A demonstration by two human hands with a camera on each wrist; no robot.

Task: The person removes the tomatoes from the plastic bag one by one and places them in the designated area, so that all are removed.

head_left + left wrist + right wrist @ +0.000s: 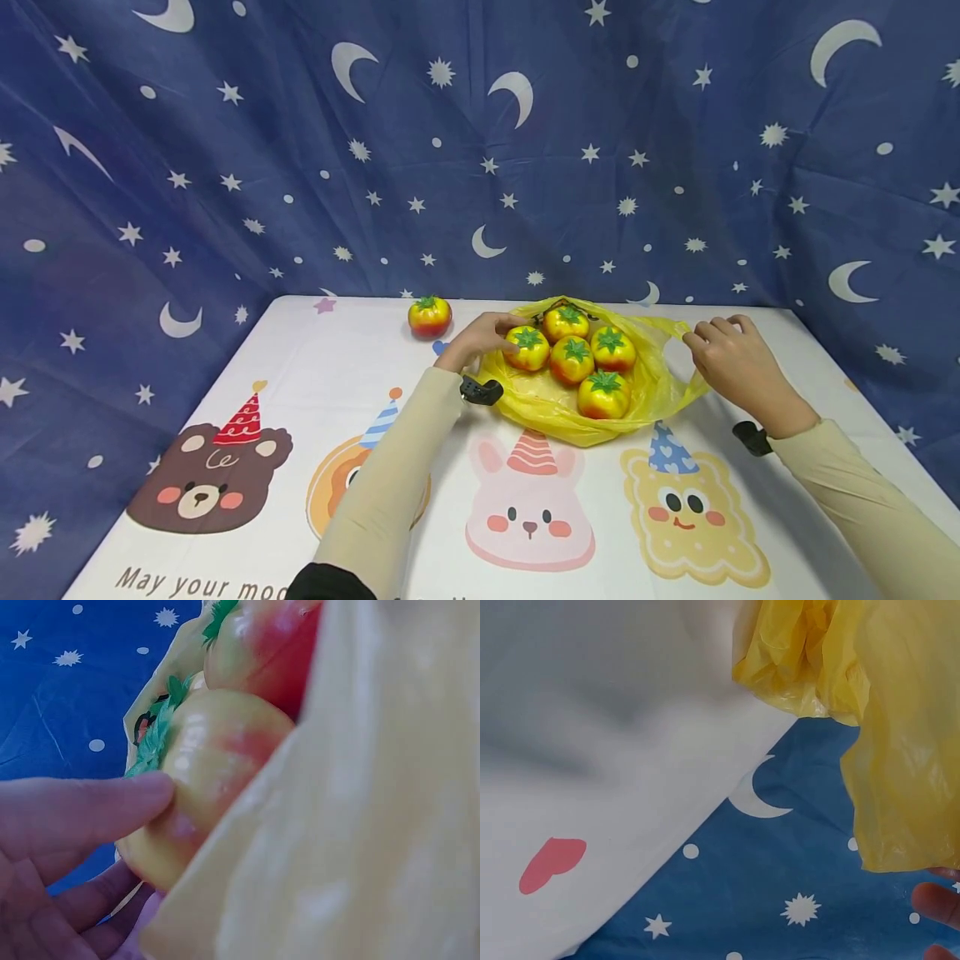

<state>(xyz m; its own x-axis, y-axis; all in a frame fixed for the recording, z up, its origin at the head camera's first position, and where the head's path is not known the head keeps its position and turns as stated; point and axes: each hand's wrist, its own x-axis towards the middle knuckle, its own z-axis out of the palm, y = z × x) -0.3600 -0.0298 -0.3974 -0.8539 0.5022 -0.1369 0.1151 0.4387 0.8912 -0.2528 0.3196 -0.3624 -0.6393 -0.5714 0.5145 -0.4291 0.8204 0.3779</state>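
A thin yellow plastic bag (540, 417) lies spread with its mouth up, and several shiny yellow-and-red tomatoes with green leafy tops sit in it. At the bag's left side my left hand (480, 337) grips the leftmost tomato (527, 350). The left wrist view shows the thumb (112, 810) on that tomato's side, while the other fingers are partly hidden behind it. My right hand (738, 362) pinches the bag's right edge and holds it stretched out to the right. Only fingertips (937, 904) show beside the plastic in the right wrist view.
Outside the bag, one more tomato (430, 320) stands near the back edge, left of my left hand. A white tablecloth (442, 533) with printed cartoon figures covers the table. Behind it hangs a blue curtain (420, 158) with moons and stars.
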